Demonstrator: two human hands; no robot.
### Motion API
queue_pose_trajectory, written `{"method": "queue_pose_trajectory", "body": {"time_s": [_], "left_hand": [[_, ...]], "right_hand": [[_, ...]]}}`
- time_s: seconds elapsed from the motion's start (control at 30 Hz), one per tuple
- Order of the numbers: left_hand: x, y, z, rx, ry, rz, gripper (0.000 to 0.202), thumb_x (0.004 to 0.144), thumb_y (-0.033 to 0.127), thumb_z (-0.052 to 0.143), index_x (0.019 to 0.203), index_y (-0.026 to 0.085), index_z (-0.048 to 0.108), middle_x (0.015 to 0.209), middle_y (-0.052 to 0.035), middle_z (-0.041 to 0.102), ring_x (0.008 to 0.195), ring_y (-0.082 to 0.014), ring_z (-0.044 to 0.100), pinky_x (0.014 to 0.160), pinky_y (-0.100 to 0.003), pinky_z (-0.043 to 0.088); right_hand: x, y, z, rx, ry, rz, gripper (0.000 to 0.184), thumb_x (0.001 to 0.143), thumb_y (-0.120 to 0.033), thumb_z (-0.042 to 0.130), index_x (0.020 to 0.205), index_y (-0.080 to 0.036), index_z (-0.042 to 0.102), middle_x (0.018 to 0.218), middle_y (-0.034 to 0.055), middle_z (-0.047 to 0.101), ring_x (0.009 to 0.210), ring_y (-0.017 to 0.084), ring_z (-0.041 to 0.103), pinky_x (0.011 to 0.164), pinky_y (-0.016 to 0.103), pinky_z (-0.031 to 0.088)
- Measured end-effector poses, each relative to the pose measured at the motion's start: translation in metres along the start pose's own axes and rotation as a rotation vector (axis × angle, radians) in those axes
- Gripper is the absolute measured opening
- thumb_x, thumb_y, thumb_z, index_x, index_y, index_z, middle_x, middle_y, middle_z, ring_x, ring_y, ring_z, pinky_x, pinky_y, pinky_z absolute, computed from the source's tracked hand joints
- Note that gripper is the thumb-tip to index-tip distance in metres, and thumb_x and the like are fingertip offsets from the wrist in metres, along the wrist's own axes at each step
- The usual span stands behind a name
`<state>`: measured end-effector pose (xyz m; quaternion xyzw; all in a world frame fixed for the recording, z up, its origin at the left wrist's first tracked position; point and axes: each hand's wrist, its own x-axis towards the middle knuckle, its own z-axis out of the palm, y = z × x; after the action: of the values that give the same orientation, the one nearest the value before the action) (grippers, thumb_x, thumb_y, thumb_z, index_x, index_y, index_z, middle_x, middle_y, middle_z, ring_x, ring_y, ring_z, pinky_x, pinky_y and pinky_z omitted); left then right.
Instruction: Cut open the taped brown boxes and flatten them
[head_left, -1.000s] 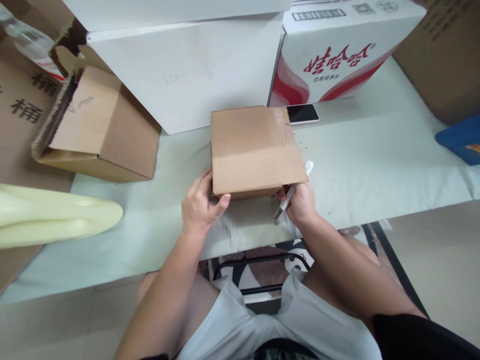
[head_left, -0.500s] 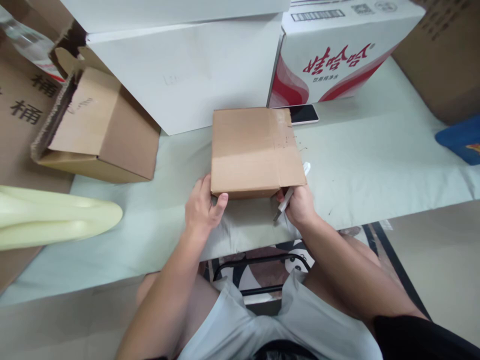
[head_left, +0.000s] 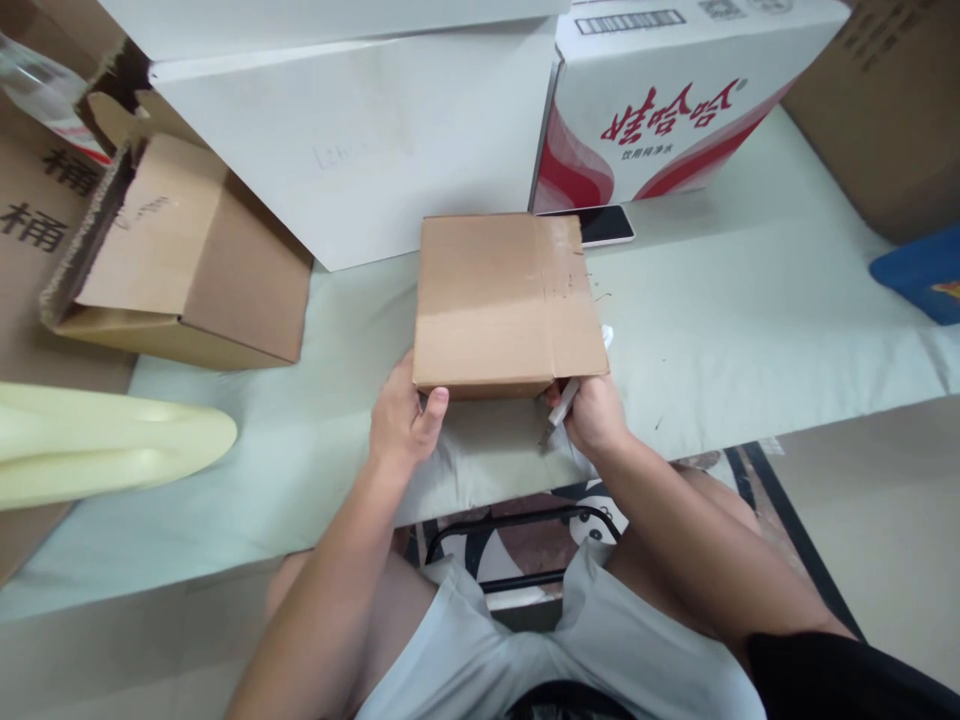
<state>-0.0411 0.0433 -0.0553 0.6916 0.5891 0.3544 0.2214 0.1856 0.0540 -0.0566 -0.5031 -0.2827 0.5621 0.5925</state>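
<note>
A small brown cardboard box (head_left: 484, 300) is in the middle of the table, a flap sticking out on its right side. At its near left corner, my left hand (head_left: 405, 420) grips the box, thumb on the front and fingers partly hidden behind it. My right hand (head_left: 596, 415) is closed around a white utility knife (head_left: 564, 402) under the flap at the near right corner. The knife's blade end points down toward me, and its other end shows past the box's right edge. Some of the right fingers are hidden beneath the flap.
Behind the box stand a white carton (head_left: 360, 150) and a red-and-white carton (head_left: 660, 120), with a phone (head_left: 607, 225) lying before them. An opened cardboard box (head_left: 247, 265) and a pale yellow object (head_left: 112, 445) are on the left. A blue object (head_left: 919, 275) lies far right.
The box and both hands have shifted very slightly left in view, along with the surroundings. The knife's blade end has tipped a little left. Both hands keep their hold.
</note>
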Motion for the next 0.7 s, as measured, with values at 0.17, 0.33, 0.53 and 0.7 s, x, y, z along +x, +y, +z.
{"method": "queue_pose_trajectory", "body": {"time_s": [0.17, 0.33, 0.53, 0.7], "left_hand": [[0.0022, 0.0039, -0.0014, -0.034, -0.016, 0.004, 0.091, 0.091, 0.084, 0.025, 0.136, 0.013, 0.059, 0.131, -0.0204, 0.068, 0.125, -0.0356, 0.063, 0.099, -0.048, 0.052], [0.0029, 0.0035, -0.0009, -0.048, -0.021, 0.015, 0.09, 0.091, 0.083, 0.025, 0.135, 0.014, 0.06, 0.132, -0.0194, 0.068, 0.125, -0.034, 0.063, 0.1, -0.046, 0.052], [0.0017, 0.0048, -0.0013, -0.068, -0.026, 0.007, 0.091, 0.091, 0.083, 0.025, 0.139, 0.014, 0.059, 0.134, -0.0192, 0.067, 0.127, -0.0345, 0.062, 0.102, -0.047, 0.051], [0.001, 0.0065, -0.0024, -0.048, -0.037, -0.018, 0.094, 0.09, 0.085, 0.023, 0.139, 0.013, 0.058, 0.131, -0.0206, 0.067, 0.126, -0.0363, 0.063, 0.102, -0.049, 0.051]], "right_hand": [[-0.0037, -0.0018, 0.0051, -0.038, 0.021, 0.019, 0.022, 0.071, -0.034, 0.055, 0.054, -0.025, 0.045, 0.041, -0.0039, 0.045, 0.038, 0.009, 0.043, 0.042, 0.024, 0.034], [-0.0058, -0.0016, 0.0089, -0.069, 0.039, 0.019, 0.026, 0.068, -0.038, 0.053, 0.048, -0.026, 0.043, 0.039, -0.0016, 0.045, 0.04, 0.011, 0.045, 0.042, 0.024, 0.036], [-0.0062, 0.0014, 0.0081, -0.079, 0.051, 0.024, 0.026, 0.067, -0.041, 0.053, 0.047, -0.025, 0.045, 0.039, -0.0018, 0.044, 0.039, 0.01, 0.045, 0.043, 0.025, 0.038], [-0.0067, 0.0045, 0.0076, -0.087, 0.074, 0.046, 0.025, 0.069, -0.038, 0.051, 0.048, -0.025, 0.045, 0.039, -0.0015, 0.045, 0.039, 0.011, 0.045, 0.043, 0.025, 0.039]]}}
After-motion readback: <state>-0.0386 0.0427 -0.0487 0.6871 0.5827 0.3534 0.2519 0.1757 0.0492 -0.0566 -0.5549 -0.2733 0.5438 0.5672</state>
